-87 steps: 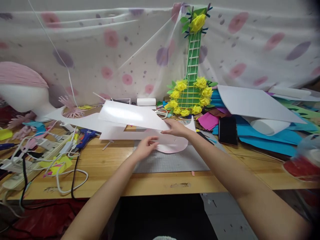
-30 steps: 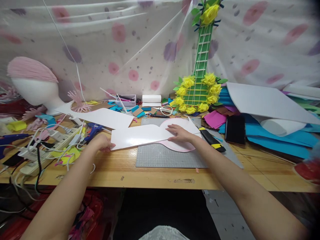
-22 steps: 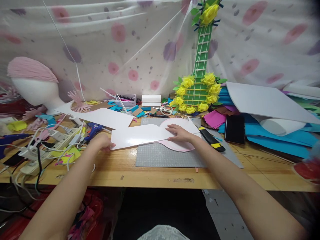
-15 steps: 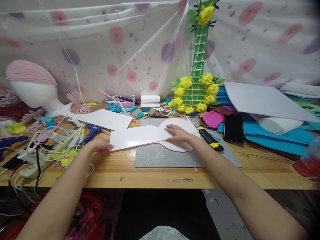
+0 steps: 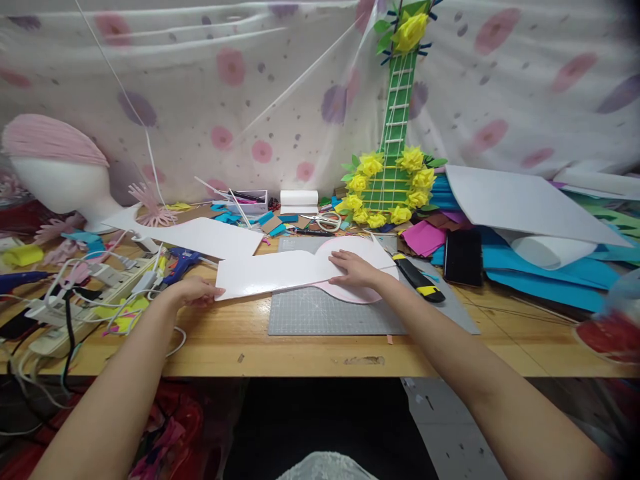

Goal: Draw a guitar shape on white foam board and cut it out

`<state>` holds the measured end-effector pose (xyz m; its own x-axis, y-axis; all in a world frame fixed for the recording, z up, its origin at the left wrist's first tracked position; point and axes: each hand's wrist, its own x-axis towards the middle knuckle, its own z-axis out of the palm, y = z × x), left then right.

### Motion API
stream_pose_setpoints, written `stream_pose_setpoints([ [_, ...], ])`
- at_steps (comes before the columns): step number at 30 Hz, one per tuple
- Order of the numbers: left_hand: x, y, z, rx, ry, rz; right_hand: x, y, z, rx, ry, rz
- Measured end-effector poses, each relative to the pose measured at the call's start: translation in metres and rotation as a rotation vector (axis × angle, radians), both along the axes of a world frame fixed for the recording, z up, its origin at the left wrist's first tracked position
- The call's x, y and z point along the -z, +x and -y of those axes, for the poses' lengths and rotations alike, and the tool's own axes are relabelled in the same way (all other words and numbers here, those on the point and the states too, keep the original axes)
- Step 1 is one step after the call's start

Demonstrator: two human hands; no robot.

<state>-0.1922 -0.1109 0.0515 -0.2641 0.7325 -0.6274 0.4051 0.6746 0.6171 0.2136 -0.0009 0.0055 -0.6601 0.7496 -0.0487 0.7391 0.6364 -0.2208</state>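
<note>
A white foam board piece lies partly on a grey cutting mat, its left end past the mat's edge. At that left end, my left hand pinches the corner between thumb and fingers. My right hand rests on the board with fingers stretched out and spread, gripping nothing. Under it, a rounded piece with a pink edge shows along the board's lower side; how far it runs beneath is hidden. Right of my right hand lies a black and yellow utility knife.
A green paper guitar with yellow flowers leans at the back. Scissors lie among scraps. Another white cutout, a blue glue gun and a corded power strip are left. Right are a phone and blue sheets.
The scene has shifted slightly leftward in my view. Both hands and the white board keep the same positions relative to each other.
</note>
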Motion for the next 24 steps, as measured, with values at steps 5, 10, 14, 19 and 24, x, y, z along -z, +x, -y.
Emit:
stream_pose_setpoints([
  [5,-0.004,-0.002,0.004,-0.033,-0.011,0.141,-0.003,-0.003,0.002,-0.006,0.004,0.028],
  [10,-0.007,-0.006,0.008,-0.086,0.011,0.224,-0.008,-0.004,0.007,0.007,0.007,0.039],
  [14,-0.017,-0.008,0.01,-0.155,0.068,0.354,-0.022,-0.02,0.024,0.048,0.168,-0.026],
  [19,-0.035,-0.007,0.01,-0.22,0.125,0.48,-0.046,-0.07,0.054,-0.101,0.35,-0.001],
  [24,-0.05,-0.008,0.014,-0.23,0.168,0.459,-0.08,-0.1,0.062,-0.056,0.434,0.107],
])
